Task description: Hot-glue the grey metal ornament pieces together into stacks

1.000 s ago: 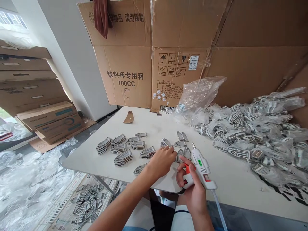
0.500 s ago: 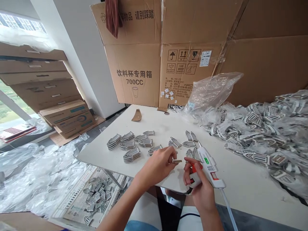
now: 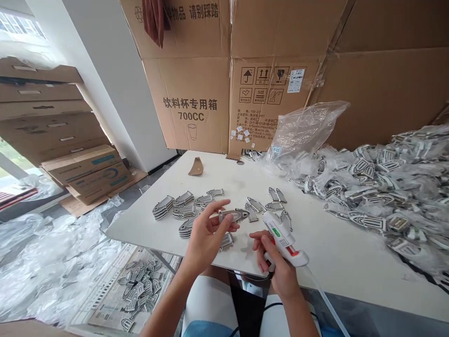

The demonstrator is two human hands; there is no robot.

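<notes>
My left hand [image 3: 206, 236] is raised over the table, its thumb and fingers closed on a small grey metal frame piece [image 3: 234, 215] with a pointed end. The point of the piece faces right. My right hand [image 3: 273, 262] grips a white hot glue gun [image 3: 282, 238] with a red part and a green label; its nozzle points up and left, apart from the piece. Another frame piece [image 3: 227, 240] lies on the table just below my left hand. Stacks of like pieces [image 3: 163, 208] stand left of my hands, and several loose ones [image 3: 275, 205] lie beyond the glue gun.
On the right of the white table [image 3: 140, 224] is a large heap of plastic-wrapped pieces [image 3: 372, 187]. A clear bag [image 3: 301, 131] stands before the cardboard boxes [image 3: 196, 84]. A crate [image 3: 84, 309] with more pieces is low on the left, beside crumpled plastic [image 3: 42, 262].
My left hand has moved left and up, and the piece in it, seen edge-on before, now shows its face. The glue gun has shifted left and lower. My view has turned slightly.
</notes>
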